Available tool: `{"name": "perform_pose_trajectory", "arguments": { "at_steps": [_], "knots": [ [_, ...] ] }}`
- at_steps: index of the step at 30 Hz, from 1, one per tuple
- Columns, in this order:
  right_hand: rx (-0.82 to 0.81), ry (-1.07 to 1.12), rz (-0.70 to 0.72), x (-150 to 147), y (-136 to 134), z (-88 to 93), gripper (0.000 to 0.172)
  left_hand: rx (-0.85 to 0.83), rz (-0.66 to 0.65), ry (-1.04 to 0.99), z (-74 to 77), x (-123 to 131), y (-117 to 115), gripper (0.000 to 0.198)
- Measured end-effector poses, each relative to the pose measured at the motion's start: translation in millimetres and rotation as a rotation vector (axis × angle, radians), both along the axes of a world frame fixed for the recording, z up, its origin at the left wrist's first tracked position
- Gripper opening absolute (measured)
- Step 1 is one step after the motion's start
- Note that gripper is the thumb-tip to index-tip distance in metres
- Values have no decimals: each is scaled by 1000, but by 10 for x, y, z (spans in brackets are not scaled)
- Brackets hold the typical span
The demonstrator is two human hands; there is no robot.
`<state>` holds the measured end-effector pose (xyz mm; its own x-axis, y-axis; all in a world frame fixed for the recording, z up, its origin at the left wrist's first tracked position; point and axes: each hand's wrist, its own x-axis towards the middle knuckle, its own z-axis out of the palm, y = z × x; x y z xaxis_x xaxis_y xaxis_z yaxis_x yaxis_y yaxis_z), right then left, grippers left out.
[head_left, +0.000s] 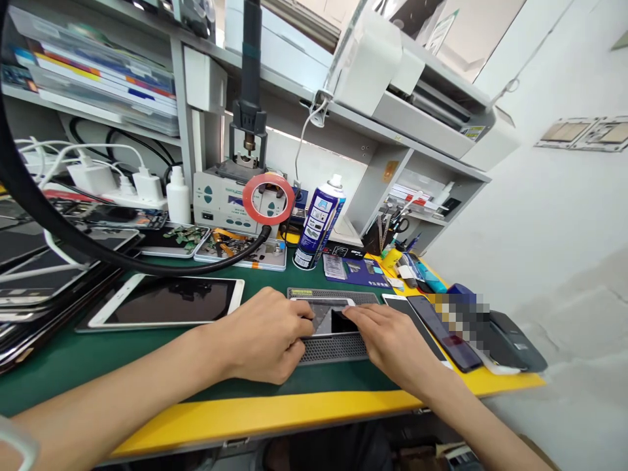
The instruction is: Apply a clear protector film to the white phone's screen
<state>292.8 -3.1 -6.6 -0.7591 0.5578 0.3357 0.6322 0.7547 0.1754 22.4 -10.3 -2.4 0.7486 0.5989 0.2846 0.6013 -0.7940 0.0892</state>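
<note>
The left hand (272, 335) is curled nearly closed at the left end of a white-framed phone (320, 320); the right hand (390, 337), half-open, lays fingertips on its right end. I cannot tell whether either grips. The phone lies on a grey perforated mat (333, 351) on the green surface (220, 387), between a white tablet (171, 301) and other phones (449, 337).

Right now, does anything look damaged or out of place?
The wall at right looks cracked, and a pixelated patch oddly hides things on the bench nearby. The phone between left hand and right hand is too covered to judge.
</note>
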Motion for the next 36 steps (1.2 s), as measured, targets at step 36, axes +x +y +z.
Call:
{"name": "perform_pose_trajectory", "arguments": {
  "at_steps": [36],
  "knots": [
    [-436, 223, -203, -277, 380, 401, 33, -47, 0, -73, 15, -35, -8, 29]
  ]
}}
